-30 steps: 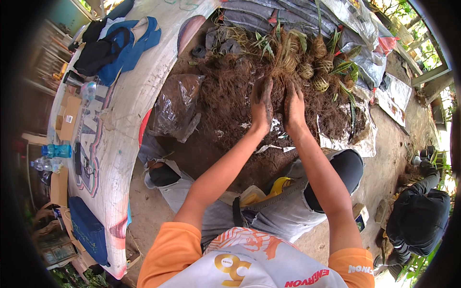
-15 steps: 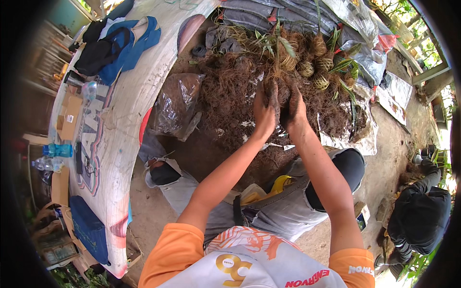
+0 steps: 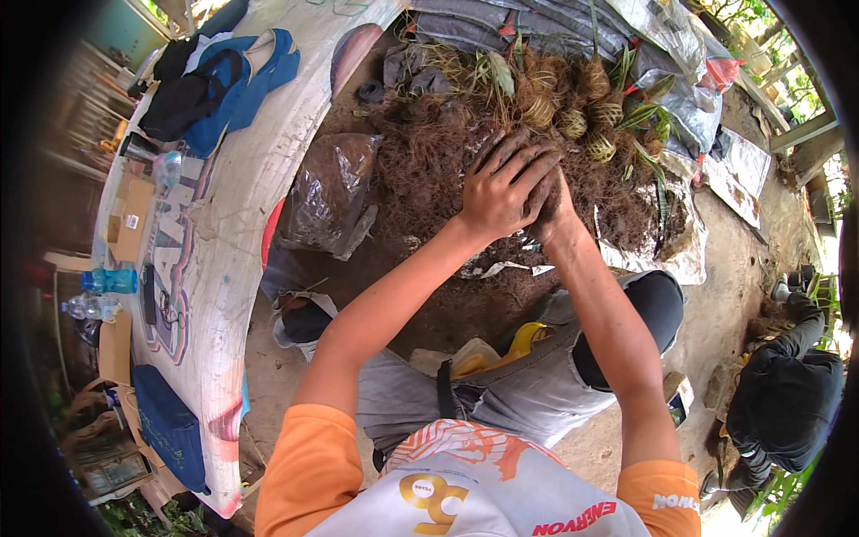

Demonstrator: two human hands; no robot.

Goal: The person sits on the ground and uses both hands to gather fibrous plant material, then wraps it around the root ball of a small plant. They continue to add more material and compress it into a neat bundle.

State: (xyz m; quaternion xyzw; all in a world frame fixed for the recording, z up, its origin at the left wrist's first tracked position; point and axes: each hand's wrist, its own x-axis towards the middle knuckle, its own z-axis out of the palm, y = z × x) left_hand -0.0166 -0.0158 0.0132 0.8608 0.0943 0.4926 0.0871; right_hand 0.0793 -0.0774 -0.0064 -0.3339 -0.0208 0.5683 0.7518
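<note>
Left hand (image 3: 506, 190) is covering right hand (image 3: 558, 208) | grip: cannot tell, view being blocked | brown fibre (image 3: 412, 166) is lying below | bound plants (image 3: 600, 148) are resting beyond

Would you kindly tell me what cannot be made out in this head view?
Head view: anything between the left hand and right hand; the former hides it.
Head view: whether the co-worker holds anything; too small near the rim.
Head view: the upper shirt, cut by the lower edge.

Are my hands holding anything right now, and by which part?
It cannot be told: your left hand lies across your right hand, hiding anything between them.
</note>
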